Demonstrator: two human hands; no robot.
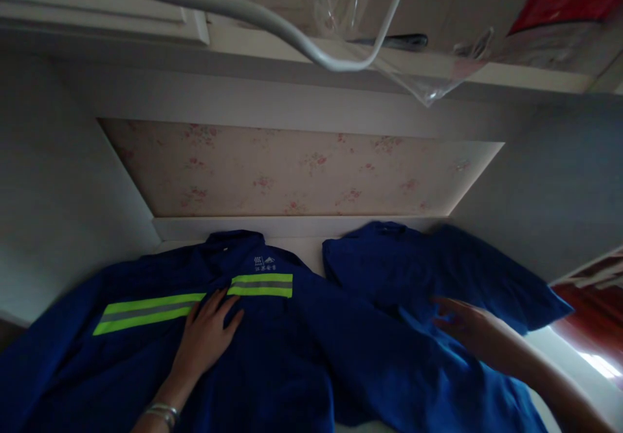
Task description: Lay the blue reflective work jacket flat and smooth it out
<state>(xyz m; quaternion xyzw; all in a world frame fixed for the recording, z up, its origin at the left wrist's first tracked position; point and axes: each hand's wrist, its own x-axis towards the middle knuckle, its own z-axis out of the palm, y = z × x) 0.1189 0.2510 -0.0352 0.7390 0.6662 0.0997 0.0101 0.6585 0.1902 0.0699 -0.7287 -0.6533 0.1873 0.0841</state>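
Observation:
A dark blue work jacket (272,355) lies spread out with its collar toward the wall, a yellow-green reflective band (263,285) across its chest and a white logo above the band. My left hand (207,332) rests flat on the jacket front, fingers apart, by the gap in the band. To the right lies a second blue garment (379,264), short-sleeved and without visible bands. My right hand (457,322), somewhat blurred, is over the rumpled blue cloth where the jacket's sleeve overlaps this garment. Its fingers stretch leftward, thumb apart; whether they touch the cloth is unclear.
Behind the clothes stands a recessed wall panel with flowered wallpaper (292,173). Overhead, a shelf edge (272,53) carries clear plastic wrapping (428,89) that hangs over it. A thick white cable (253,14) loops down in front. Something red (594,316) is at the right edge.

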